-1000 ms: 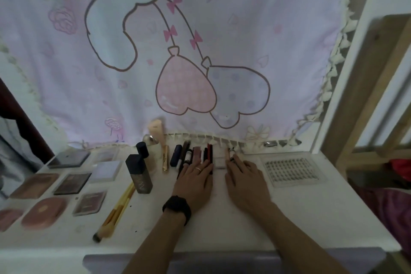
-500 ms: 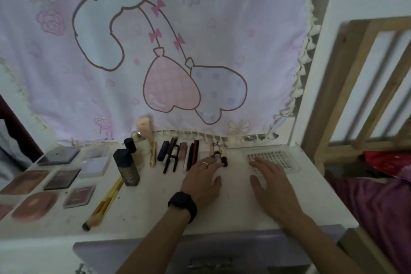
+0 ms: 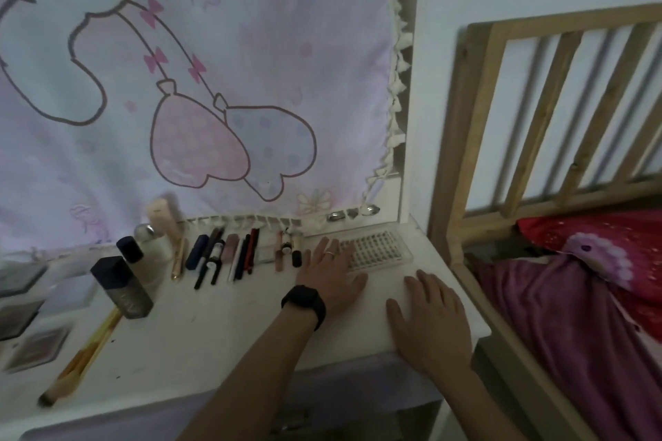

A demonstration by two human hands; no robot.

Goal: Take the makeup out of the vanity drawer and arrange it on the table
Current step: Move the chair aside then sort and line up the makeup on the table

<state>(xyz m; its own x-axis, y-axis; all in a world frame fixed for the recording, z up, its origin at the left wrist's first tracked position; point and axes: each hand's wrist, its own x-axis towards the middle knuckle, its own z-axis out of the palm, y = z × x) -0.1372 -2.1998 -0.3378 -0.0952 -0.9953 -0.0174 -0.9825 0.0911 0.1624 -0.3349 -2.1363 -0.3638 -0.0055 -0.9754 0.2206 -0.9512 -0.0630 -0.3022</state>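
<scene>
Makeup lies in rows on the white vanity table (image 3: 222,340). A row of lipsticks and pencils (image 3: 229,254) runs along the back edge. Dark foundation bottles (image 3: 123,288) stand to the left, with a makeup brush (image 3: 82,358) in front. My left hand (image 3: 331,277) lies flat with straight fingers, its fingertips touching the clear lash tray (image 3: 376,249). My right hand (image 3: 431,322) rests flat on the table near the right front corner. Neither hand holds anything. The lilac drawer front (image 3: 322,401) shows below the table edge.
Eyeshadow palettes (image 3: 34,347) lie at the far left. A pink cartoon cloth (image 3: 200,82) hangs behind the table. A wooden bed frame (image 3: 501,125) with purple and red bedding (image 3: 591,290) stands close on the right.
The view has swung right. My left hand moved from the lipstick row over to the lash tray. My right hand drew back toward the table's right front corner.
</scene>
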